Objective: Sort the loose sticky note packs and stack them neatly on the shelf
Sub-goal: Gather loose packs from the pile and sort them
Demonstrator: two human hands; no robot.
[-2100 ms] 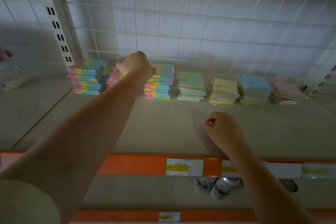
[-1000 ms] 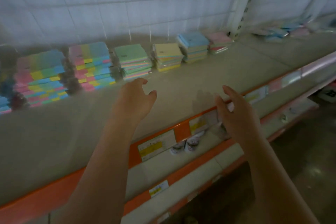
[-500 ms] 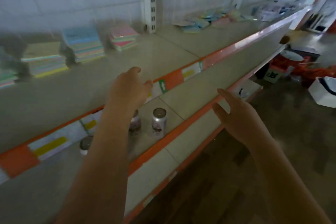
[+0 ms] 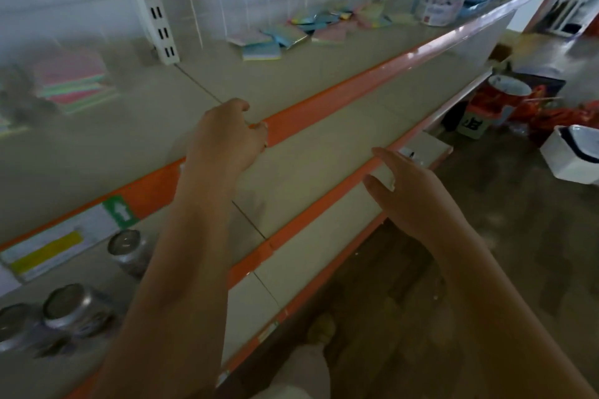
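A loose heap of sticky note packs (image 4: pixel 301 32) in blue, pink and yellow lies scattered on the upper shelf (image 4: pixel 136 126), far right of the upright post. A neat pink and green stack (image 4: pixel 73 79) stands blurred at the far left of that shelf. My left hand (image 4: pixel 227 136) hovers over the shelf's orange front edge with fingers loosely curled, holding nothing. My right hand (image 4: pixel 405 191) hangs in front of the lower shelves, fingers spread and relaxed, empty.
Silver-lidded cans (image 4: pixel 76 304) stand on the lower shelf at bottom left. A white slotted post (image 4: pixel 152 6) divides the upper shelf. A white tub (image 4: pixel 440 6) sits beyond the loose packs. Red bags (image 4: pixel 551 110) and a white bin (image 4: pixel 573 152) lie on the floor at right.
The view has swung right, away from the neat stacks and toward the loose heap. Both hands came back from the shelf and now hover empty.
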